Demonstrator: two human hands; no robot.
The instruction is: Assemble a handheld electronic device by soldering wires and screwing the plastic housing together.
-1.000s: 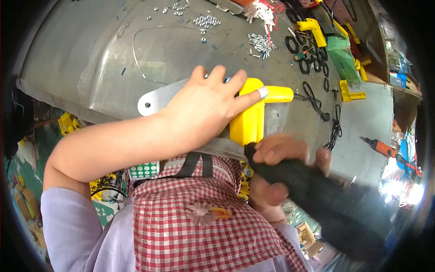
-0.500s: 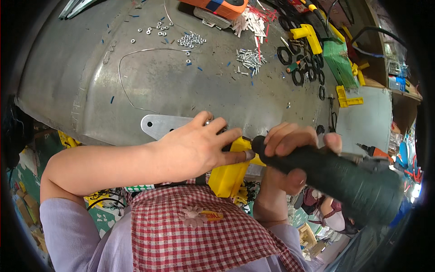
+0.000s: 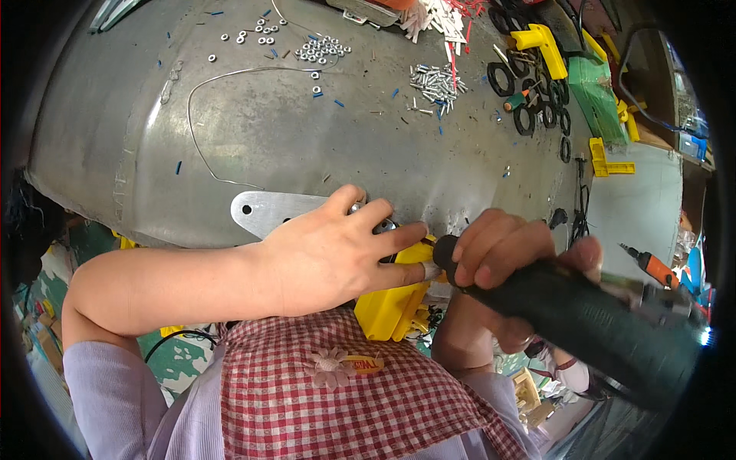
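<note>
My left hand [image 3: 330, 257] is closed over a yellow plastic housing [image 3: 389, 313] at the near edge of the metal bench, a wrap on one fingertip. Beneath this hand lies a flat silver metal plate [image 3: 264, 211], its rounded, holed end sticking out to the left. My right hand [image 3: 502, 249] grips a dark cylindrical electric screwdriver [image 3: 606, 326] near its nose. The driver slants, its tip toward the yellow housing by my left fingers and its thick end toward the lower right. My fingers hide the exact contact point.
Silver nuts [image 3: 316, 50] and a pile of screws [image 3: 437, 86] lie on the metal bench [image 3: 230, 138], with a bent wire left of them. Black rings [image 3: 524, 119] and yellow pistol-shaped parts [image 3: 543, 47] sit at the far right. An orange tool [image 3: 658, 270] rests at the right.
The view has shifted slightly, so the bench items sit higher and the far ones farther right. The driver's rear end has swung a little lower and right; both hands keep their hold.
</note>
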